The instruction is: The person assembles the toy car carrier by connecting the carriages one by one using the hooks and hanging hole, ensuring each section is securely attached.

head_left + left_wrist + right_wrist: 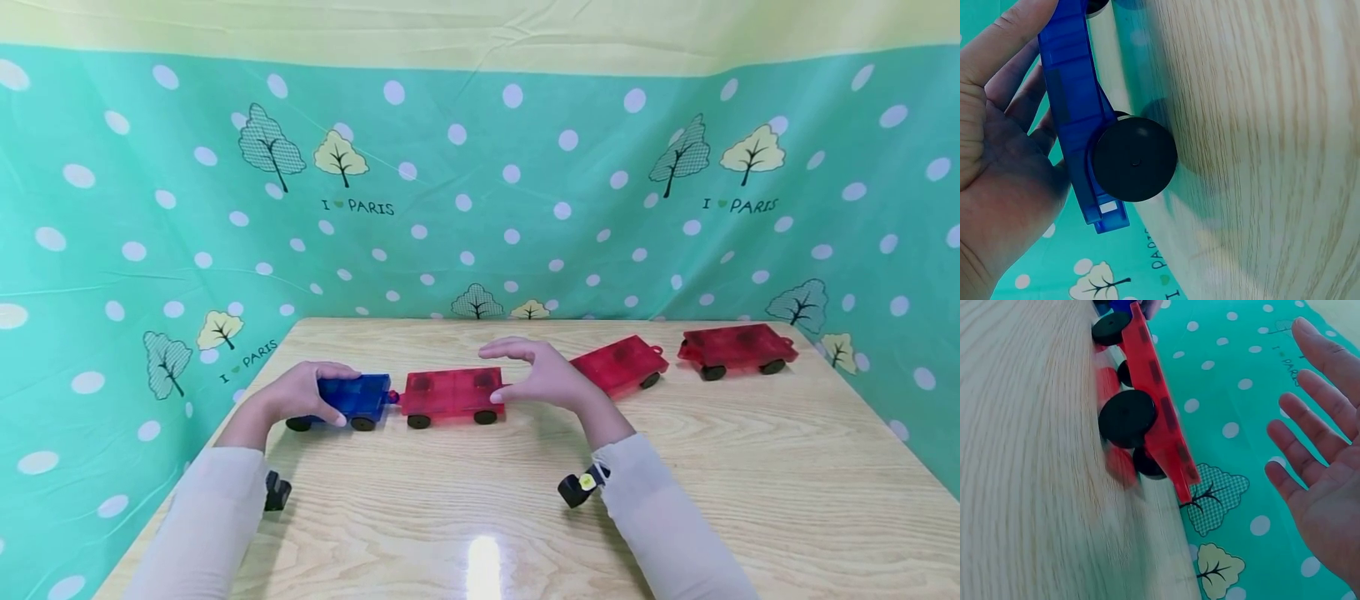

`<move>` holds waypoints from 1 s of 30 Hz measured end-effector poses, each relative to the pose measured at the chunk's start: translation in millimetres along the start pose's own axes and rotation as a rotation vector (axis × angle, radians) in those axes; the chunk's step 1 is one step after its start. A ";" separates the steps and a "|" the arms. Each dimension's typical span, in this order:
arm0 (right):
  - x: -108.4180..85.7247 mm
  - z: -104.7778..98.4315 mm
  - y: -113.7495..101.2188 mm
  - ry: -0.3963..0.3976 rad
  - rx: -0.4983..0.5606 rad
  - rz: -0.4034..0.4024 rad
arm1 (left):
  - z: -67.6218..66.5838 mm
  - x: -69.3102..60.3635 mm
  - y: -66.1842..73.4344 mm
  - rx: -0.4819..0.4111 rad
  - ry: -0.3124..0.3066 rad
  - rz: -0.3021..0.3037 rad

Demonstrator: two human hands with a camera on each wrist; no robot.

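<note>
A blue wheeled car (367,397) stands at the left of the table, and my left hand (303,393) grips it by the sides; the left wrist view shows thumb and fingers around the blue car (1075,94). Its right end meets a red car (452,392) at a small coupling. My right hand (551,379) is just right of that red car, fingers spread and curved, holding nothing. In the right wrist view the hand (1329,450) is apart from the red car (1160,406). Whether the thumb touches the car's end in the head view, I cannot tell.
A second red car (618,367) stands at an angle behind my right forearm, partly hidden. Another red car (738,347) is at the back right of the wooden table (420,517). A green dotted cloth (465,217) hangs behind the table.
</note>
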State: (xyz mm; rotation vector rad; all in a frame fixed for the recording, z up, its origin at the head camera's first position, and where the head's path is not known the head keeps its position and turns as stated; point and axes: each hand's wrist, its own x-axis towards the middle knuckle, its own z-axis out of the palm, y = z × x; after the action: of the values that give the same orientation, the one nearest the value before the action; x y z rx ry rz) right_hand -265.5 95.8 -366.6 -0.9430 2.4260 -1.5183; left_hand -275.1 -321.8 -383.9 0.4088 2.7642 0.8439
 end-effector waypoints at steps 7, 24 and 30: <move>-8.3 -6.4 2.1 -0.003 0.009 -0.001 | 0.6 -1.3 1.4 -0.010 -0.005 -0.007; -30.8 -26.8 6.8 0.079 0.074 -0.129 | 0.5 -2.0 -1.2 -0.011 -0.024 -0.020; -36.7 -36.0 12.1 0.106 0.057 -0.103 | -0.3 -2.5 0.2 -0.010 -0.023 -0.016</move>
State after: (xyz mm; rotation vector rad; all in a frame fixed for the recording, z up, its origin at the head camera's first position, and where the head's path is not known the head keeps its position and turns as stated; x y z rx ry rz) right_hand -256.6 147.8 -367.0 -1.0152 2.4246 -1.7048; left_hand -272.9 -322.6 -383.2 0.3912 2.7376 0.8435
